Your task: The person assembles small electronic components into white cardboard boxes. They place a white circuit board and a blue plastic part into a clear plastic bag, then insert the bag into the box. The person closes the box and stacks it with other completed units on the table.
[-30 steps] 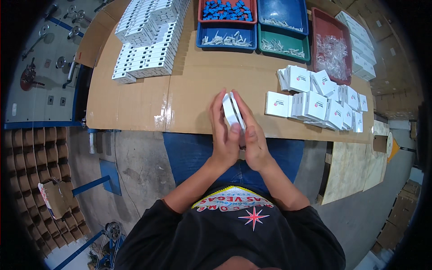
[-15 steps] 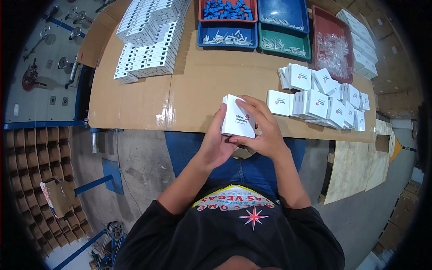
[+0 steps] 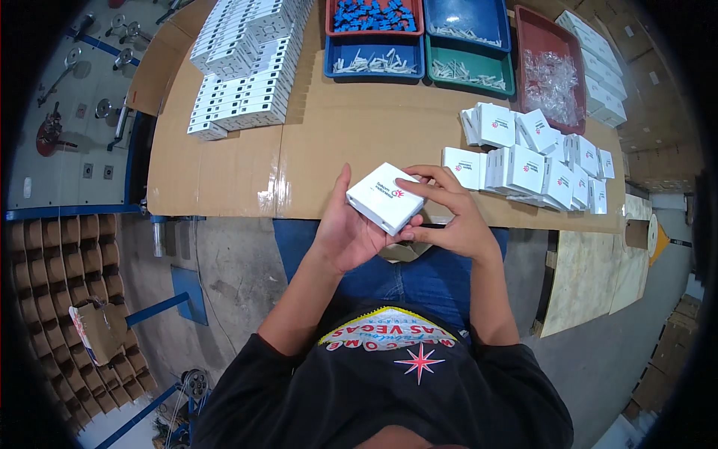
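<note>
Two hands are seen closed around a small white box (image 3: 386, 197), held above the near edge of a cardboard-covered table (image 3: 344, 142). White boxes are stacked at far left (image 3: 243, 67), a loose pile (image 3: 535, 161) lies at right, and parts trays (image 3: 419, 37) sit beyond. The left hand (image 3: 348, 228) cups the box from below, thumb raised; the right hand (image 3: 449, 217) grips its right side, fingers curled.

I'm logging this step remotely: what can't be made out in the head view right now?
- Underside of the small white box: hidden by the left hand and right hand.
- Box contents: its faces look shut.
- Parts in the blue tray: too small to identify.
- Red tray contents: clear bags, blurred.
</note>
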Demonstrator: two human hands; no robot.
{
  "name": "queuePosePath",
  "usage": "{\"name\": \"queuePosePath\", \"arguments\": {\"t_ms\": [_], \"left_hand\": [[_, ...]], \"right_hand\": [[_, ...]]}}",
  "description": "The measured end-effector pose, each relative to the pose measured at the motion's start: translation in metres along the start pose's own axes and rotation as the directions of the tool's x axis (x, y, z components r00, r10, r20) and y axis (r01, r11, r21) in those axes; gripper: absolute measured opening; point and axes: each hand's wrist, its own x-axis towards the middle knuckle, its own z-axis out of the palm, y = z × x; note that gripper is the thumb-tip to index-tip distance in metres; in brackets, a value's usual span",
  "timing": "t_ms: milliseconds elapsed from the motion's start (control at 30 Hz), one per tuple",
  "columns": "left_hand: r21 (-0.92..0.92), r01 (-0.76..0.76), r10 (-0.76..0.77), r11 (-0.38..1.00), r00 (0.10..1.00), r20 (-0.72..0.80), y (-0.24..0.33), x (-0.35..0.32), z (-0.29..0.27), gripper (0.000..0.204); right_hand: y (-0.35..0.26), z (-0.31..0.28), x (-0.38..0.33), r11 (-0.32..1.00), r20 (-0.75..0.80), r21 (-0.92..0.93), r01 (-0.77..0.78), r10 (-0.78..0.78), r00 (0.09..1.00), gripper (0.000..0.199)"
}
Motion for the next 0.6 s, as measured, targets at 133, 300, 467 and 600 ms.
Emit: {"name": "queuePosePath", "arguments": {"t_ms": [133, 300, 467, 600], "left_hand": [[0.102, -0.061, 0.062, 0.993, 0.998, -0.009, -0.001, -0.002, 0.009, 0.093], [0.16, -0.094, 0.099, 0.983, 0.995, -0.024, -0.002, 0.0, 0.011, 0.096], [0.32, -0.091, 0.151, 0.943, 0.975, -0.165, -0.006, 0.002, 0.003, 0.107], [0.408, 0.017, 0.052, 0.913, 0.986, -0.157, -0.002, 0.001, -0.017, 0.107]], "right_hand": [[-0.001, 0.009, -0.002, 0.998, -0.072, 0.041, -0.038, 0.041, 0.997, 0.069], [0.001, 0.012, -0.001, 0.999, -0.123, 0.026, -0.033, 0.036, 0.992, 0.07], [0.002, 0.011, -0.002, 0.996, -0.088, -0.007, -0.094, 0.093, 0.992, 0.068], [0.004, 0.017, 0.001, 0.999, -0.118, -0.012, 0.04, -0.041, 0.992, 0.073]]}}
